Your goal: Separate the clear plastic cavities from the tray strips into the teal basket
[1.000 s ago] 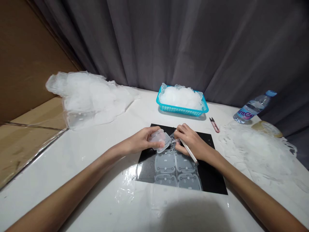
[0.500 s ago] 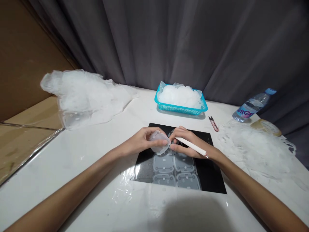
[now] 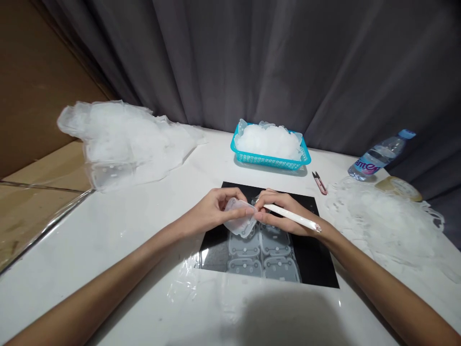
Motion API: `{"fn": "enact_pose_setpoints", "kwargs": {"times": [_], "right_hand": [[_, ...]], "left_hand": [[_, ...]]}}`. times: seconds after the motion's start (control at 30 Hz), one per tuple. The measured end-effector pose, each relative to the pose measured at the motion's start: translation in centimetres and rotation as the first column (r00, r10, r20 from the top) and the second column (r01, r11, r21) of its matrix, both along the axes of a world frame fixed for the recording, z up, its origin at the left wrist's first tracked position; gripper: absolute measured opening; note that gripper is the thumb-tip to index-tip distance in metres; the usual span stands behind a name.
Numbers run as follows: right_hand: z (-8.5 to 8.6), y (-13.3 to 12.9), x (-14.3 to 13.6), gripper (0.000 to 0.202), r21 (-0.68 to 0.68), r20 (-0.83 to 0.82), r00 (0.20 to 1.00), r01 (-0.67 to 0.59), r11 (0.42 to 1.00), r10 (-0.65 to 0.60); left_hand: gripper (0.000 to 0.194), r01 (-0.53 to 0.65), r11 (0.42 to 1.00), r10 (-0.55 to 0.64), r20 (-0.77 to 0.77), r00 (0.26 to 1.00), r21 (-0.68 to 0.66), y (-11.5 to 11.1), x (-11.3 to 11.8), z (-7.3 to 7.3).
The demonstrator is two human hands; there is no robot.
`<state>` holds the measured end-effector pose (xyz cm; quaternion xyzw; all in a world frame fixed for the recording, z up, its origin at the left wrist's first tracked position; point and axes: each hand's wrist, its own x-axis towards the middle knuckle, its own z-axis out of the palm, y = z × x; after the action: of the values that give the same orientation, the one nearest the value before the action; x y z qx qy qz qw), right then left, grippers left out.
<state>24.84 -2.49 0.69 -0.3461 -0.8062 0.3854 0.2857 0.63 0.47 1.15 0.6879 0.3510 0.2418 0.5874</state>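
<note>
My left hand [image 3: 216, 209] pinches a translucent, rounded silicone-like piece [image 3: 239, 223] between thumb and fingers. It is held above a black sheet [image 3: 317, 254]. Closed around a slim white pen-like tool [image 3: 293, 217], my right hand [image 3: 277, 206] meets the piece's right edge with its fingertips; the tool's working tip is hidden by the fingers. Beneath both hands, several joined translucent pieces [image 3: 245, 245] of a similar rounded shape lie on the sheet.
A blue basket [image 3: 270, 161] heaped with translucent pieces stands at the back. Small thread snips [image 3: 320, 183] and a tilted-looking water bottle [image 3: 378, 158] are to the right, near a pile of clear scraps [image 3: 392, 226]. Stacked translucent sheets [image 3: 122, 139] lie at the left, beside cardboard [image 3: 36, 211].
The piece in my left hand has turned slightly and sits a little lower. The tool's back end has swung slightly to the right. Both hands keep their hold.
</note>
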Motion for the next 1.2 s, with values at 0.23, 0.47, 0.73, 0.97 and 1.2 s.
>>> {"fn": "enact_pose_setpoints", "kwargs": {"times": [0.23,0.47,0.73,0.97,1.2], "right_hand": [[-0.5,-0.1,-0.3,0.02,0.134,0.161,0.987,-0.008,0.991,-0.013],[-1.4,0.9,1.6,0.016,0.325,0.291,0.938,0.09,0.942,-0.19],[2.6,-0.2,0.6,0.012,0.223,0.077,0.995,0.041,0.974,-0.059],[3.5,-1.9,0.3,0.013,0.22,-0.018,1.0,0.013,0.975,-0.009],[4.8,-2.5,0.2,0.006,0.455,-0.008,0.997,0.077,0.887,-0.083]], "left_hand": [[0.033,0.016,0.996,-0.005,-0.133,0.991,0.085,-0.5,0.4,-0.4],[0.034,-0.188,0.96,0.218,-0.13,0.967,0.209,2.0,-2.3,1.6],[0.02,-0.034,0.979,0.031,0.02,0.999,0.199,-1.0,-0.2,2.2],[0.008,-0.058,0.95,0.031,0.094,0.995,0.307,-1.9,0.0,2.3],[0.007,-0.063,0.928,0.016,0.131,0.991,0.367,-2.2,-0.3,2.4]]}}
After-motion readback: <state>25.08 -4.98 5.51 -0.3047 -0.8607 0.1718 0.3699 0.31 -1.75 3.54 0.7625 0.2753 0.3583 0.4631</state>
